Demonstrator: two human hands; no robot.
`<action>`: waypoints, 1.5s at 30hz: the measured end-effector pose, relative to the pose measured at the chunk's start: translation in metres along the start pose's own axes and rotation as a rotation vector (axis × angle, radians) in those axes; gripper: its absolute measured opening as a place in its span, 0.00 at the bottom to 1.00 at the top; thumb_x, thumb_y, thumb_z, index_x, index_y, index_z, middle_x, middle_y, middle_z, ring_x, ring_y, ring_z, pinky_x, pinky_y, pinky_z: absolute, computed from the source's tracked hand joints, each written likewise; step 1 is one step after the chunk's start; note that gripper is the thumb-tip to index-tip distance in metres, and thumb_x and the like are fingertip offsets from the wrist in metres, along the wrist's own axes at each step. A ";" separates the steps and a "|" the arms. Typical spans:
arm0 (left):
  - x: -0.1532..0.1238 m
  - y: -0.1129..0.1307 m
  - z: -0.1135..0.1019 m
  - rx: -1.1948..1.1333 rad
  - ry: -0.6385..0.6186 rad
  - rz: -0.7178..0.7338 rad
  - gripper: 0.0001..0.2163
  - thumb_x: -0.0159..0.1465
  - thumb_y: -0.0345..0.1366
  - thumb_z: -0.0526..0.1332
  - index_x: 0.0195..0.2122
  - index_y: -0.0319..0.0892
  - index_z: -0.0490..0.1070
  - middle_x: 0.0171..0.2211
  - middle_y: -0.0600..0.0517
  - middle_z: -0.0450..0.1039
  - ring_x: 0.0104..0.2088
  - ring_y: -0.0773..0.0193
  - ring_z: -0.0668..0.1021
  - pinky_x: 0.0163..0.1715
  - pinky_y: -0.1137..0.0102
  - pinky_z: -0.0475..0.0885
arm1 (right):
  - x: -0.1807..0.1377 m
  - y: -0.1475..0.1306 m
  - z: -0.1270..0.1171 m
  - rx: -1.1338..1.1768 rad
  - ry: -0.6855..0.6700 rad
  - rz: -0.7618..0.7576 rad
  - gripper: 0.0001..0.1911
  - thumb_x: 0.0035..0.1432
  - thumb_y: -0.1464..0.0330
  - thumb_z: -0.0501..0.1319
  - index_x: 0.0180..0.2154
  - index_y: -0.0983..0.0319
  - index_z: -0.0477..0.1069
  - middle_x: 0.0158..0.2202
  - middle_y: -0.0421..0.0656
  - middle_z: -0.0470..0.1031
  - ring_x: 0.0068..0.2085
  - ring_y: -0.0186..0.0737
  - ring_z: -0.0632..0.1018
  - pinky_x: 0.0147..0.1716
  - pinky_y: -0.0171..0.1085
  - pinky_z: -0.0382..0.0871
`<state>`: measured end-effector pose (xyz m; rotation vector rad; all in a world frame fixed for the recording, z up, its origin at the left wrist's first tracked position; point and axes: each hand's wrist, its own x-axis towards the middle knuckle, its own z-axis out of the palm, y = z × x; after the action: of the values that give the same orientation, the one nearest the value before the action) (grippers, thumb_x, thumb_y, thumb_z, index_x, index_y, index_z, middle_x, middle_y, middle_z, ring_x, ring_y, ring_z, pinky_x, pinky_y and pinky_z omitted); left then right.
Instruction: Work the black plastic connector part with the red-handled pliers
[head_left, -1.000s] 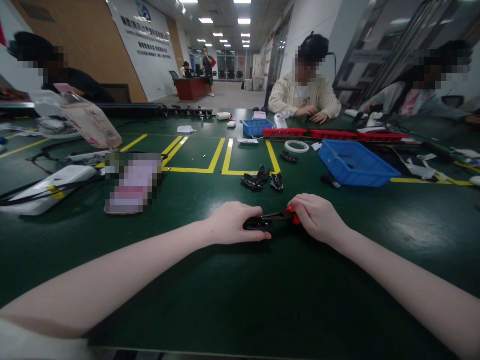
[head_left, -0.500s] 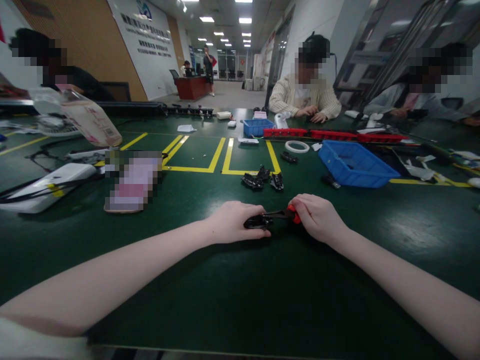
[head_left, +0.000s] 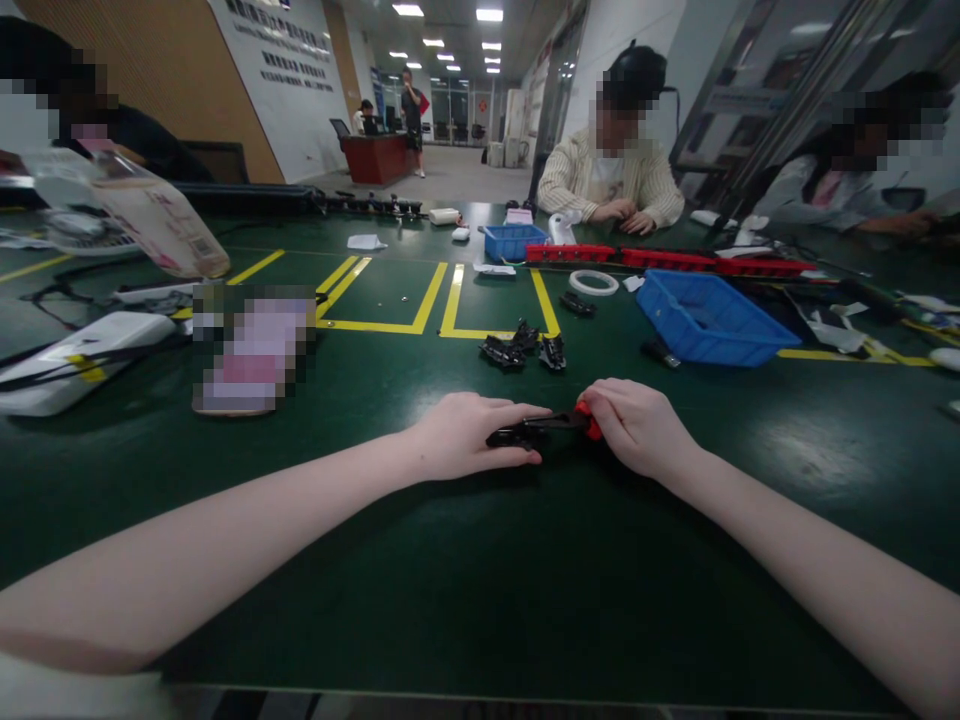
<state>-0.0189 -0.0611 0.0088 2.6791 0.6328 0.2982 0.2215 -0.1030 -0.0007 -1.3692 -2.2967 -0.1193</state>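
Between the thumb and fingers of my left hand point(head_left: 472, 435) is a small black plastic part point(head_left: 517, 435), held low over the green tabletop. My right hand point(head_left: 634, 425) is closed round the red handles of a pair of pliers point(head_left: 566, 421). The dark jaws point left and reach the black part; where exactly they meet it is too small to tell. Several similar black pieces point(head_left: 504, 351) lie on the table just beyond my hands.
A blue bin point(head_left: 716, 325) stands to the right, with a tape roll point(head_left: 594, 284) beside it. At left lie a phone point(head_left: 259, 355), a white power bank point(head_left: 86, 360) with cables and a tilted bottle point(head_left: 161, 225). A person point(head_left: 611, 190) sits across the table.
The view has shifted slightly. My left fingers have stretched a little further right along the black part. The pliers stay in my right hand, with their jaws at the part.
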 end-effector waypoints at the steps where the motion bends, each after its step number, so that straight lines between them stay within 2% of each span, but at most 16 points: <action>1: 0.000 0.000 0.000 0.020 -0.002 0.006 0.24 0.65 0.50 0.54 0.61 0.49 0.58 0.47 0.50 0.73 0.37 0.62 0.77 0.35 0.72 0.67 | 0.000 0.000 0.000 -0.002 -0.002 -0.001 0.22 0.66 0.64 0.42 0.28 0.62 0.69 0.24 0.44 0.71 0.27 0.37 0.70 0.28 0.37 0.61; 11: 0.000 -0.004 0.005 0.148 0.016 0.048 0.26 0.67 0.50 0.52 0.64 0.51 0.52 0.37 0.53 0.72 0.31 0.65 0.75 0.28 0.74 0.62 | 0.001 -0.002 -0.002 -0.063 0.016 -0.029 0.21 0.66 0.65 0.42 0.27 0.62 0.68 0.25 0.44 0.72 0.27 0.37 0.70 0.28 0.37 0.60; 15: 0.000 -0.003 0.004 0.108 0.018 0.033 0.25 0.67 0.50 0.52 0.63 0.50 0.54 0.38 0.52 0.73 0.31 0.64 0.75 0.29 0.74 0.63 | 0.001 0.000 -0.004 -0.121 0.024 -0.032 0.21 0.65 0.65 0.43 0.27 0.62 0.68 0.26 0.44 0.73 0.27 0.37 0.70 0.28 0.37 0.59; 21: -0.001 0.002 -0.002 -0.036 0.022 -0.016 0.24 0.65 0.47 0.56 0.61 0.46 0.59 0.49 0.49 0.73 0.40 0.62 0.77 0.36 0.72 0.68 | 0.000 0.003 -0.004 -0.142 0.010 -0.030 0.21 0.65 0.65 0.43 0.27 0.62 0.69 0.25 0.44 0.73 0.27 0.37 0.69 0.28 0.38 0.59; 27: -0.001 0.004 -0.004 -0.058 0.019 -0.026 0.25 0.65 0.47 0.57 0.61 0.47 0.58 0.50 0.49 0.72 0.41 0.61 0.77 0.37 0.71 0.69 | -0.001 0.002 -0.002 -0.035 -0.009 0.027 0.21 0.65 0.63 0.43 0.28 0.62 0.68 0.27 0.45 0.73 0.28 0.38 0.71 0.29 0.37 0.61; 32: -0.001 0.002 -0.002 -0.034 0.037 -0.047 0.27 0.64 0.48 0.57 0.63 0.46 0.55 0.47 0.49 0.74 0.40 0.61 0.77 0.36 0.71 0.69 | -0.002 0.004 -0.001 0.023 0.006 0.075 0.21 0.65 0.63 0.43 0.30 0.63 0.69 0.29 0.45 0.73 0.31 0.39 0.72 0.30 0.37 0.62; 39: 0.000 -0.002 0.003 0.005 0.062 -0.035 0.29 0.63 0.51 0.57 0.62 0.45 0.56 0.44 0.49 0.75 0.37 0.61 0.78 0.34 0.72 0.69 | -0.001 0.003 0.001 -0.051 0.015 0.025 0.21 0.65 0.63 0.44 0.28 0.62 0.69 0.27 0.44 0.73 0.29 0.38 0.72 0.29 0.37 0.61; 45: 0.000 -0.002 0.003 -0.001 0.062 -0.019 0.26 0.64 0.50 0.57 0.60 0.46 0.59 0.46 0.49 0.75 0.39 0.61 0.78 0.35 0.72 0.69 | 0.000 0.001 0.000 -0.091 0.028 -0.028 0.22 0.66 0.65 0.43 0.29 0.64 0.70 0.25 0.43 0.72 0.26 0.36 0.71 0.27 0.36 0.60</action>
<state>-0.0190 -0.0604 0.0054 2.6703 0.6757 0.3771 0.2223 -0.1024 -0.0009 -1.3704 -2.3128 -0.2531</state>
